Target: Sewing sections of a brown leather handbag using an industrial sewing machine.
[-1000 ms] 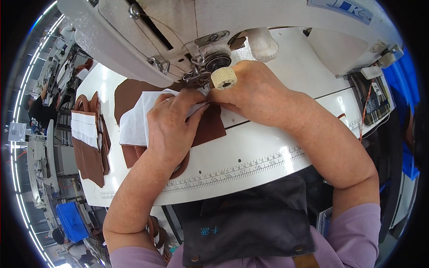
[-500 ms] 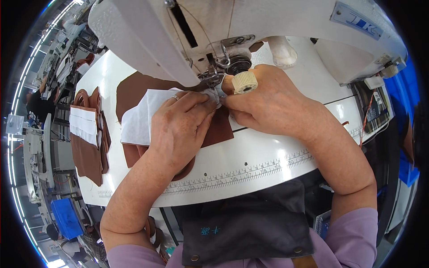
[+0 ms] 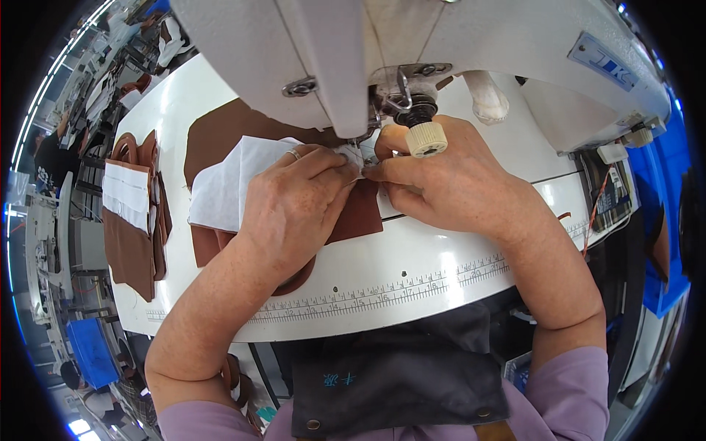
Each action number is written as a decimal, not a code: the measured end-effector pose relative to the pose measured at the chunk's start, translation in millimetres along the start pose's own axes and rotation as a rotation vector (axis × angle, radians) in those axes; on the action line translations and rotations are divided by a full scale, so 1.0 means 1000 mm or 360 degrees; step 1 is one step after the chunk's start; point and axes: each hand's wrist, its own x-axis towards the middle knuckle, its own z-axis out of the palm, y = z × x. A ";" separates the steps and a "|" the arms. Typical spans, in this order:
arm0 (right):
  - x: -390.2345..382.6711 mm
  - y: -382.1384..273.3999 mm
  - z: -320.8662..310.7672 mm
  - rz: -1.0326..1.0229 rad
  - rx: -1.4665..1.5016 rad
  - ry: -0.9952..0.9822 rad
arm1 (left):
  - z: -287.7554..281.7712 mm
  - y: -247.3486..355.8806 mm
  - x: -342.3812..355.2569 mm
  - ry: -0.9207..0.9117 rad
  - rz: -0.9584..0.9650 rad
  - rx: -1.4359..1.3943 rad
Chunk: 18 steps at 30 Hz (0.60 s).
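Under the head of a white sewing machine lies a brown fabric piece with white lining cloth on top. My left hand, a ring on one finger, presses the white cloth with its fingers together close to the needle area. Right of the needle, my right hand has thumb and fingers pinched at the cloth's edge, partly behind the cream tension knob. What exactly its fingertips grip is hard to see. A brown loop, perhaps a strap, shows below my left wrist.
A stack of brown pieces with white lining and strap loops lies at the table's left. A printed ruler runs along the front edge of the white table. Blue bins stand beyond on both sides. A dark apron covers my lap.
My viewpoint has shifted slightly, so the machine head appears farther right. Both hands stay at the cloth by the needle, with little visible movement.
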 end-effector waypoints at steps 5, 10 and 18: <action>0.003 -0.001 -0.001 0.0106 0.0047 0.0006 | 0.001 -0.004 0.002 -0.0014 -0.0011 -0.0050; 0.004 0.001 0.001 0.0163 -0.0002 -0.0012 | 0.005 -0.017 0.007 0.0012 0.0019 -0.0051; 0.002 0.006 0.004 0.0192 -0.0091 0.0007 | 0.006 -0.021 0.016 0.0024 -0.0050 -0.0083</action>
